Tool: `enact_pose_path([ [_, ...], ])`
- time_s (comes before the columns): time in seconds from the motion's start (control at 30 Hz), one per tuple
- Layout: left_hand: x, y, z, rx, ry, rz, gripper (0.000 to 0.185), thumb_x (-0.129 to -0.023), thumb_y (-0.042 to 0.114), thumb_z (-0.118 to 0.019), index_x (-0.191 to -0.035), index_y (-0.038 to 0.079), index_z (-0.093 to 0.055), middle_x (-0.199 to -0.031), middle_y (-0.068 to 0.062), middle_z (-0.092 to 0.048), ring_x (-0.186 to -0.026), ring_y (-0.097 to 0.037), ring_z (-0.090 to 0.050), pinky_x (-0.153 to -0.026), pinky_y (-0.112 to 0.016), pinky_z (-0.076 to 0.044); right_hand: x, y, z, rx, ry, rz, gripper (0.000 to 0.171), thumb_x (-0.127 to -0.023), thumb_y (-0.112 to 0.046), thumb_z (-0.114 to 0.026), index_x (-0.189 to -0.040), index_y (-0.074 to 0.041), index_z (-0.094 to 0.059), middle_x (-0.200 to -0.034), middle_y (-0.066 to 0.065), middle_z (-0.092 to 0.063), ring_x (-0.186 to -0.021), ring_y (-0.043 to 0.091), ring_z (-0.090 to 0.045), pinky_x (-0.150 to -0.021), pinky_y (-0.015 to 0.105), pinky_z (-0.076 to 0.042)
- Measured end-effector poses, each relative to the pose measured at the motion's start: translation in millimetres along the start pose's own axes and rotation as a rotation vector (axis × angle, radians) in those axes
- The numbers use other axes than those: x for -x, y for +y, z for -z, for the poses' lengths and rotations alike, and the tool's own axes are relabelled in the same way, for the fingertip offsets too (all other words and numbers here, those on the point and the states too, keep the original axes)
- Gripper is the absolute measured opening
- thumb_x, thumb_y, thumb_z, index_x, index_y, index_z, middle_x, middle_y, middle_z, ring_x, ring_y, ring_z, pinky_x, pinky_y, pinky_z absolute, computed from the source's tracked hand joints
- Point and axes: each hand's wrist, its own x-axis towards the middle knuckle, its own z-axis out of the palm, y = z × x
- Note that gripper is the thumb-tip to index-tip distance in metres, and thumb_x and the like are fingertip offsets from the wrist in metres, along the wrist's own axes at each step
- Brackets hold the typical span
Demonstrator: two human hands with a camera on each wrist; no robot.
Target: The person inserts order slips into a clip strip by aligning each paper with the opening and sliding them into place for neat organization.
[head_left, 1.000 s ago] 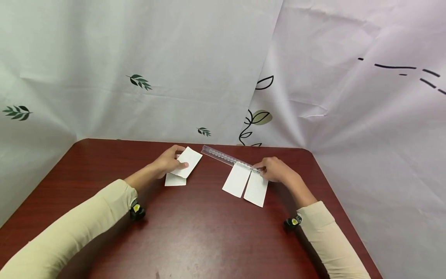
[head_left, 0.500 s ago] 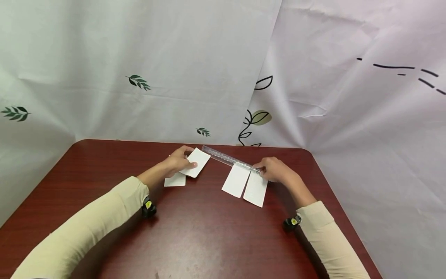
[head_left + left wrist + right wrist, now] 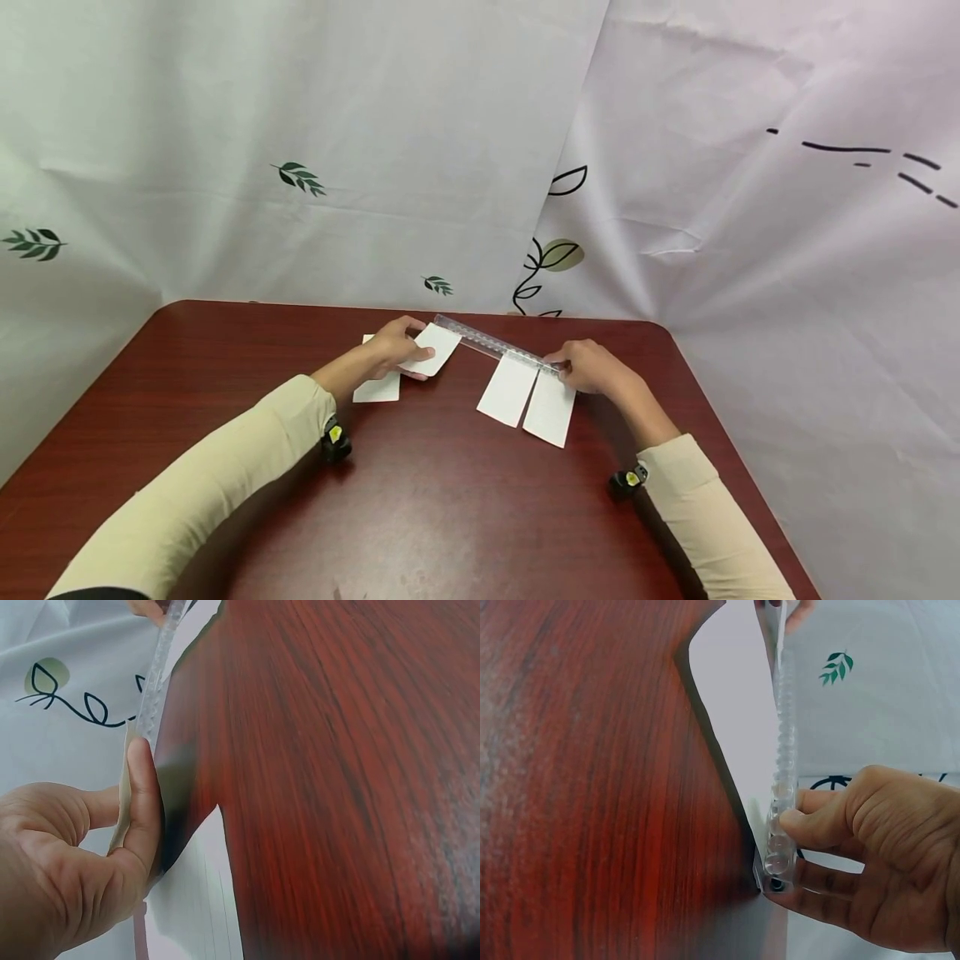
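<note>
Ruler [image 3: 495, 342] behind two cards [image 3: 529, 402]; held card [image 3: 432, 349] left, over another card [image 3: 377, 387].

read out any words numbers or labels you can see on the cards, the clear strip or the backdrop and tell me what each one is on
No readable text anywhere.
White card pinched in the left hand: blank.
Two cards hanging from the clear strip held by the right hand: blank.
Card on the table: blank.
Clear strip: only round bumps, no markings legible.
Backdrop: leaf drawings and dashes, no lettering.
Wrist devices: a yellow spot, too small to read.
</note>
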Motion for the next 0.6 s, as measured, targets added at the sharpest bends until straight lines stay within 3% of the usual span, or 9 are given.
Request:
enact_pose_path([
  [0.33, -3.5, 3.3, -6.7, 0.014, -0.013, 0.016, 0.069, -0.108, -0.003, -0.071, -0.169, 0.001, -0.039, -0.141, -0.027, -0.050, -0.104, -0.026, -0.062, -0.086, -0.045, -0.072, 13, -39, 23, -0.003, -0.011, -0.030, 0.055, -0.089, -0.001, -0.058, -0.133, -0.017, -0.086, -0.115, 0.017, -0.078, -0.077, 0.022, -0.050, -0.066, 0.036, -0.040],
  [0.53, -7.0, 6.7, -9.5, 0.008, 0.005, 0.016, 0.067, -0.107, -0.002, -0.073, -0.166, 0.001, -0.042, -0.133, -0.021, -0.052, -0.107, -0.026, -0.062, -0.084, -0.042, -0.072, 12, -29, 15, 0.021, 0.006, 0.005, 0.055, -0.090, -0.002, -0.057, -0.135, -0.018, -0.085, -0.112, 0.014, -0.077, -0.077, 0.020, -0.047, -0.066, 0.036, -0.039],
  [0.6, -7.7, 7.6, -9.6, -0.040, 0.022, 0.013, 0.065, -0.107, 0.002, -0.076, -0.165, 0.002, -0.045, -0.128, -0.018, -0.054, -0.107, -0.026, -0.062, -0.085, -0.039, -0.071, 12, -27, 12, 0.048, 0.021, 0.025, 0.055, -0.091, -0.004, -0.057, -0.136, -0.019, -0.084, -0.109, 0.011, -0.076, -0.077, 0.019, -0.046, -0.065, 0.036, -0.037],
])
